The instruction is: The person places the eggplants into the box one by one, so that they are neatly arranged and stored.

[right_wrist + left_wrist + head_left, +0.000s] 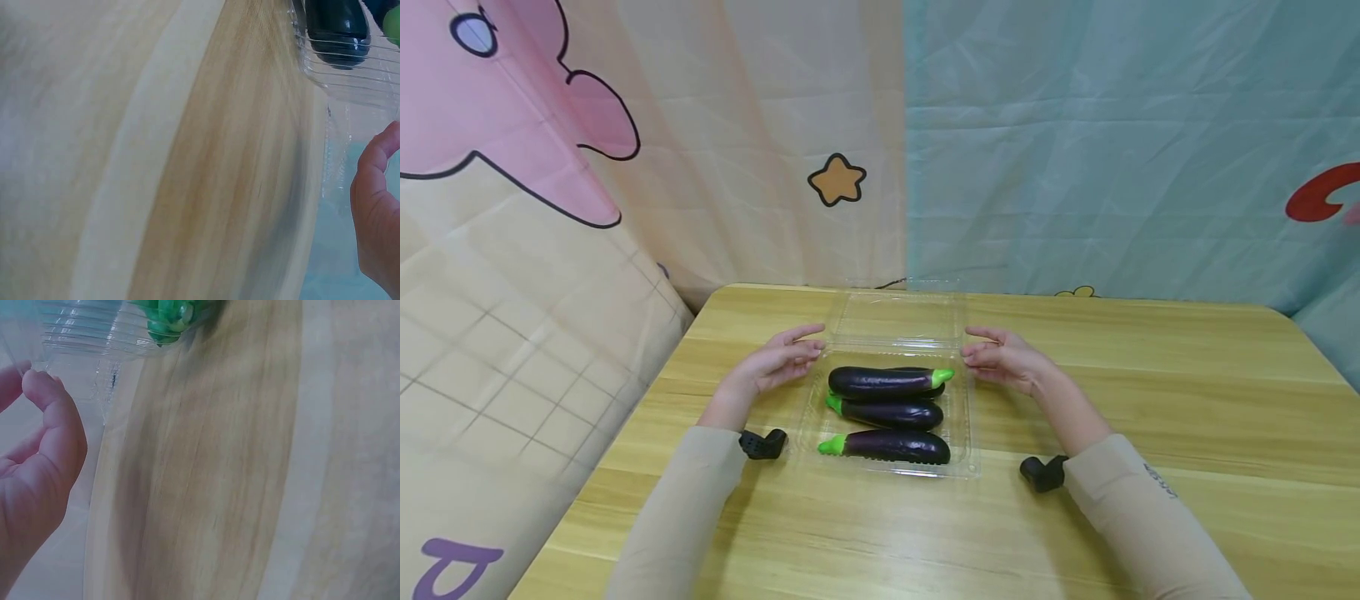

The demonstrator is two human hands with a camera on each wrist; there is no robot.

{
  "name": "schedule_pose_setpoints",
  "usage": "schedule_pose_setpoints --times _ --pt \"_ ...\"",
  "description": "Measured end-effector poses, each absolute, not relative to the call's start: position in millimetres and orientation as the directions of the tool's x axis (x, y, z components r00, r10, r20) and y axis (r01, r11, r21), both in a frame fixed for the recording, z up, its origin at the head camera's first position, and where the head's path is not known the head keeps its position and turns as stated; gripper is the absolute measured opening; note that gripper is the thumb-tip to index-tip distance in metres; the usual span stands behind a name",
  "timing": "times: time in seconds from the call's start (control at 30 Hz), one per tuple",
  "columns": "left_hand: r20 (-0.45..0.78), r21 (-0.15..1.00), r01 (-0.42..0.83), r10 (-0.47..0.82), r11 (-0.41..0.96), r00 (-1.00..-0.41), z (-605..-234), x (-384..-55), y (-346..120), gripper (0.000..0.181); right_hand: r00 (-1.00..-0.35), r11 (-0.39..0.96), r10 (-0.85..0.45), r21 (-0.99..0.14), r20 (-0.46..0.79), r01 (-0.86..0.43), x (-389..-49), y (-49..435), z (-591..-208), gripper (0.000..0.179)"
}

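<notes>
A clear plastic clamshell box (973, 433) lies on the table with its lid (901, 317) swung back towards the curtain. Inside it are several dark purple eggplants (891, 447) with green stem ends, one stacked upon others. At the left side near the hinge, my left hand (778, 360) pinches the plastic edge between thumb and finger. Opposite it, my right hand (1006, 360) holds the right edge by its fingertips. The right wrist view cuts off those fingertips, while an eggplant (337, 28) shows through the box wall there.
A wooden table (1187, 392) carries the box. Behind it hangs a printed curtain (1037, 167), close to the far table edge. Black wrist devices (763, 444) sit at both sleeve cuffs.
</notes>
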State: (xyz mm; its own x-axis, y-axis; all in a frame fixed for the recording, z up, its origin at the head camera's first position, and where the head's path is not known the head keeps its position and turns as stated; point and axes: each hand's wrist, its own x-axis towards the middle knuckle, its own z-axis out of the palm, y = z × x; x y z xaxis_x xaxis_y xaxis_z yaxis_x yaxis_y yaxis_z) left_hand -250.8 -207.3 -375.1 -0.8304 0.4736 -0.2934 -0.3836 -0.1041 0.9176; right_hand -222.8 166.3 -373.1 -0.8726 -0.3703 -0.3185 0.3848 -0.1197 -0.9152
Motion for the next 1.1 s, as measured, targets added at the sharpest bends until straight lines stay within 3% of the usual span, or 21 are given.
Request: schedule_pose_setpoints --times 0.67,1.1 --pt "-0.218 0.946 -0.305 0.476 -0.112 -0.852 -376.0 -246.7 -208.9 0.067 -0.913 -0.124 -0.313 -0.942 -0.261 0.311 -218.4 163.8 -374.9 0.075" --pt "-0.177 0.961 -0.245 0.397 -0.129 -0.901 -381.2 -241.4 -205.8 0.056 -0.935 -0.136 -0.293 -0.96 -0.199 0.246 -215.6 162.6 -379.1 0.064"
